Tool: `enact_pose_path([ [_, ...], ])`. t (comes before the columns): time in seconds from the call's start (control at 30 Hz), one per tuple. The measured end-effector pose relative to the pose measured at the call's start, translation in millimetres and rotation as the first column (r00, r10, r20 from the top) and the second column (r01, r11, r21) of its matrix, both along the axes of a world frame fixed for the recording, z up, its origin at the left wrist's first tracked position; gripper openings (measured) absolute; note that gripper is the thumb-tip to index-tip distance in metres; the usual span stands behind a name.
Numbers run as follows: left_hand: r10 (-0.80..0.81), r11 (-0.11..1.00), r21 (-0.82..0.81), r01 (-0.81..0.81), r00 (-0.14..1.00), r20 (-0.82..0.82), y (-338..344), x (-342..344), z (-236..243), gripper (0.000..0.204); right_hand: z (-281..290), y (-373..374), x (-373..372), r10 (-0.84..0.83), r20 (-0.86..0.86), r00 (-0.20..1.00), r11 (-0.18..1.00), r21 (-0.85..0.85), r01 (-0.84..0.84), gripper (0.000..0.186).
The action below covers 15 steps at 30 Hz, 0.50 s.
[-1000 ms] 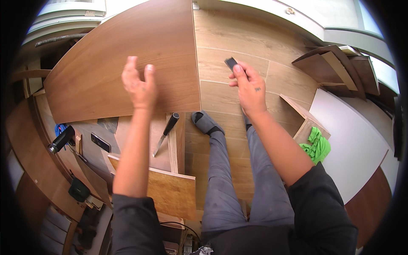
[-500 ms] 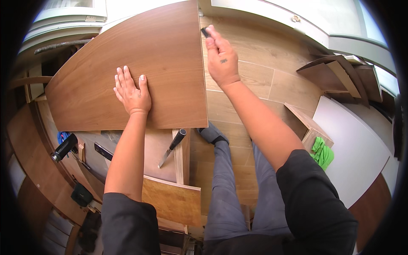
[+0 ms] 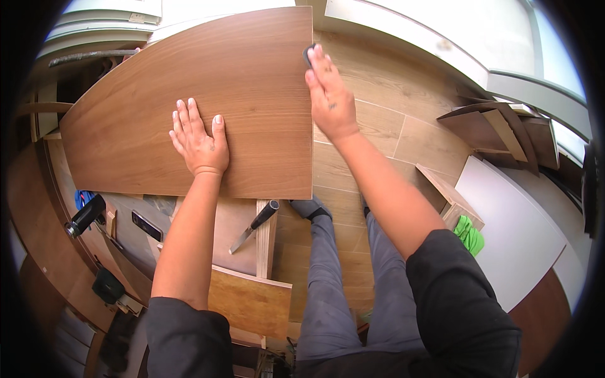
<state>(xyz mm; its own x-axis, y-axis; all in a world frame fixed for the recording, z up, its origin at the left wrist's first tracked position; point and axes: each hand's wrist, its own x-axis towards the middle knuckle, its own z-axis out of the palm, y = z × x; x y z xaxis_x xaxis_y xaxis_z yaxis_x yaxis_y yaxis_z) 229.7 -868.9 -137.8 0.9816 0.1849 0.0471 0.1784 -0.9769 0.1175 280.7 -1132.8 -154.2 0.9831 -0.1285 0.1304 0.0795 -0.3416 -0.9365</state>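
The left hand lay flat on the large brown panel, fingers spread and gripping nothing, so only its press bore on the board. The right hand was closed on a small dark block at the far part of the panel's right edge. The fingers hid much of the block, so whether it touched the edge or stood just off it could not be told.

The panel rested over a plywood-edged bench, its right side jutting past the bench above the floor. That overhang seemed the main risk — a hard downward push out there could have tipped or slid the board, with one open palm to check it. Fingertips running close along the bare edge might have caught a splinter. The chisel lay just beside the panel's near edge, handle toward the bench's side; a shifting board could have knocked it down — perhaps onto the grey shoe.
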Motion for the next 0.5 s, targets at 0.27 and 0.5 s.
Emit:
enact_pose_path([
  [0.27,-0.003,1.000,0.001,0.003,1.000,-0.002,0,-1,1,0.072,1,-6,-15,0.076,-0.038,0.996,0.996,-0.041,-0.077,0.038],
  [0.5,-0.008,1.000,-0.010,0.008,1.000,-0.010,-2,1,0,0.073,-3,-9,64,0.011,-0.088,0.996,0.999,0.038,-0.008,0.039],
])
